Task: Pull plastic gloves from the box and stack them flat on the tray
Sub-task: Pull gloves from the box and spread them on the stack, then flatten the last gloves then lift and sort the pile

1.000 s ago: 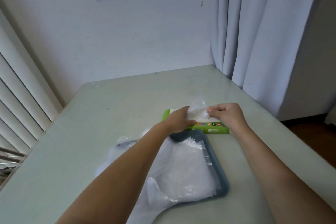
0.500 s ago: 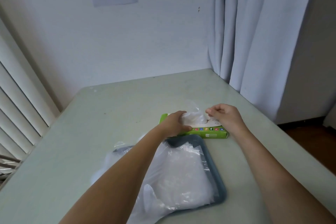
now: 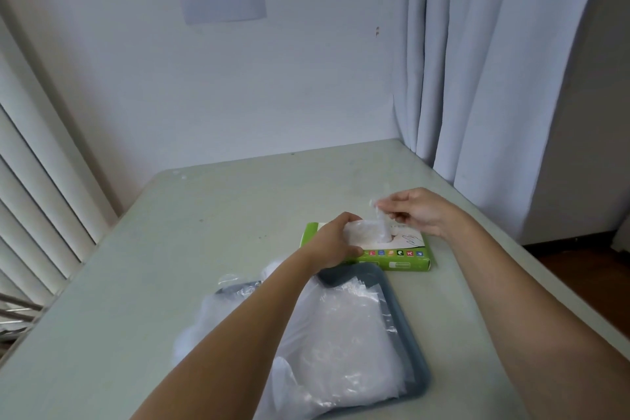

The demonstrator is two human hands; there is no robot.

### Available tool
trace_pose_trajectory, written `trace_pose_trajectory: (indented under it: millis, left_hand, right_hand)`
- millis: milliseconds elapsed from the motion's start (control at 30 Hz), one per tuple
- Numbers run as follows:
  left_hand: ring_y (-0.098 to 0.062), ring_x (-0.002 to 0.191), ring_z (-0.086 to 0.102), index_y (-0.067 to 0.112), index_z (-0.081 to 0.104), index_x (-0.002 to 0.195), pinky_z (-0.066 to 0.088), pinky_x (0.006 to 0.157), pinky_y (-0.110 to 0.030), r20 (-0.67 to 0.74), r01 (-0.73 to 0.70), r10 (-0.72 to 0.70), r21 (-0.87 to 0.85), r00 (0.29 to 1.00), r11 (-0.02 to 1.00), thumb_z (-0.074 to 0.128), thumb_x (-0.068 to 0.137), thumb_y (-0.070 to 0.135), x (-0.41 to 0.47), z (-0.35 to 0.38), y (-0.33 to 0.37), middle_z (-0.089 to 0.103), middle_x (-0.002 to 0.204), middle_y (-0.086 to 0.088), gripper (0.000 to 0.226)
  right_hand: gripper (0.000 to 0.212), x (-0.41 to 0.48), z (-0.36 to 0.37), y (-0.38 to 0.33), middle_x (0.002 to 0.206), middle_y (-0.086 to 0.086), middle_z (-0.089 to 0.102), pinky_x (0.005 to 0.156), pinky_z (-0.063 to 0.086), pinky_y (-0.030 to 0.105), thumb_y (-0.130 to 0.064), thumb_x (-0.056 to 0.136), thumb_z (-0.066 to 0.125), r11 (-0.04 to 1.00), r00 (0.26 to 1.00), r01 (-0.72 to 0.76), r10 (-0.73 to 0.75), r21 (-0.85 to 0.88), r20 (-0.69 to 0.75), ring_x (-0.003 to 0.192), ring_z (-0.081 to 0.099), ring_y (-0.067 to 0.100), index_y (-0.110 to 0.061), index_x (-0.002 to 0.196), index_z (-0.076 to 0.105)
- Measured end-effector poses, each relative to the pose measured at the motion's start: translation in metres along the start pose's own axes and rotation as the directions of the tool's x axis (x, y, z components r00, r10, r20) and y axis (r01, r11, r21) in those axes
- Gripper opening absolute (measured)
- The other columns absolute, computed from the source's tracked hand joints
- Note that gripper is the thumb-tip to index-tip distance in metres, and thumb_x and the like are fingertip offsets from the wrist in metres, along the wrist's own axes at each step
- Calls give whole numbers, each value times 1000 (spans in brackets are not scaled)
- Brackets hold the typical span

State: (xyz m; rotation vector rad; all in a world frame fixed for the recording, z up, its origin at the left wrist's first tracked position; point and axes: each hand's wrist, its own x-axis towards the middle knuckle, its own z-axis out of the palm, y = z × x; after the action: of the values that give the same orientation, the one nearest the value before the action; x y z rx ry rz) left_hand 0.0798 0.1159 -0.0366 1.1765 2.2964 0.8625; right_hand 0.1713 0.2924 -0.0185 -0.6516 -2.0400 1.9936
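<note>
A flat green glove box lies on the table just beyond the grey tray. My left hand grips the box's left end and holds it down, beside the bunch of clear plastic at the opening. My right hand pinches the tip of a clear plastic glove that rises out of the box's opening. A pile of clear gloves lies flat on the tray and spills over its left and near edges; my left forearm crosses over it.
The pale table reaches to the white wall behind. A grey curtain hangs by the table's far right corner. White slatted blinds stand along the left. The table's right edge runs close to my right forearm.
My right hand has lifted up and to the right, drawing a glove out of the box. My left hand has stayed on the box. The camera has tilted upward.
</note>
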Motion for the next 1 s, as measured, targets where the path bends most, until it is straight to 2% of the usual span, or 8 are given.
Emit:
trace_pose_trajectory:
  millis: [133, 300, 433, 533, 633, 800, 933, 1000]
  left_hand:
    - [-15, 104, 49, 20, 37, 139, 42, 92, -24, 1, 23, -23, -6, 1000, 1000, 70, 86, 18, 2, 0, -1, 52, 133, -4, 63]
    - [-21, 120, 50, 19, 35, 144, 42, 103, -30, 10, 35, -35, 2, 999, 999, 76, 81, 29, 0, -2, -3, 50, 136, -2, 76]
    - [-20, 120, 51, 18, 37, 144, 42, 103, -30, 5, 30, -30, -2, 1000, 1000, 77, 80, 30, 0, -2, -3, 51, 136, -2, 76]
    - [-22, 124, 48, 23, 34, 146, 40, 107, -32, 7, 27, -27, -47, 1000, 999, 77, 80, 27, 0, -2, -4, 48, 140, -2, 78]
    - [-23, 130, 44, 25, 31, 147, 38, 110, -35, 7, 29, -29, -82, 1000, 996, 77, 80, 25, 0, -2, -4, 43, 145, -3, 81]
    - [-22, 133, 41, 21, 31, 148, 36, 110, -33, -4, 30, -30, -71, 1000, 997, 78, 79, 27, 0, -1, -4, 40, 147, -2, 83]
    - [-21, 132, 42, 22, 32, 147, 36, 109, -32, 3, 41, -41, -67, 999, 997, 78, 79, 28, 1, -2, -4, 42, 146, -3, 83]
    - [-21, 131, 42, 21, 32, 147, 36, 108, -30, 1, 41, -41, -61, 999, 997, 78, 79, 28, 1, -3, -4, 42, 146, -3, 83]
  right_hand:
    - [4, -9, -2, 0, 65, 0, 69, 55, 47, 12, -10, 82, 72, 980, 975, 140, -161, -141, -151, 60, 61, 7, -6, 81, 72]
    - [17, -14, -1, -7, 57, 4, 68, 52, 50, 13, -18, 71, 83, 921, 908, 188, -295, -342, -297, 46, 58, 4, -7, 66, 71]
    - [7, -15, -1, -5, 62, 5, 68, 53, 51, 12, -10, 80, 75, 885, 856, 240, -387, -400, -343, 47, 61, 3, -3, 83, 73]
    - [6, -19, 0, -6, 63, 3, 67, 51, 50, 13, -6, 79, 75, 876, 834, 276, -423, -396, -354, 46, 60, 2, -4, 84, 72]
    - [5, -25, 1, -10, 69, 4, 68, 51, 49, 17, -5, 80, 74, 894, 864, 315, -409, -319, -294, 49, 59, 4, -6, 81, 70]
    - [10, -34, 6, -13, 83, 13, 70, 56, 51, 20, -3, 92, 57, 917, 928, 363, -372, -163, -26, 60, 66, 14, -5, 83, 57]
    - [13, -31, 15, -20, 82, 13, 71, 60, 54, 25, -6, 96, 52, 861, 914, 376, -406, -343, -17, 66, 70, 21, -9, 84, 52]
    - [10, -30, 20, -26, 81, 11, 72, 65, 57, 26, -10, 96, 53, 812, 927, 353, -369, -465, 59, 70, 71, 20, -12, 86, 52]
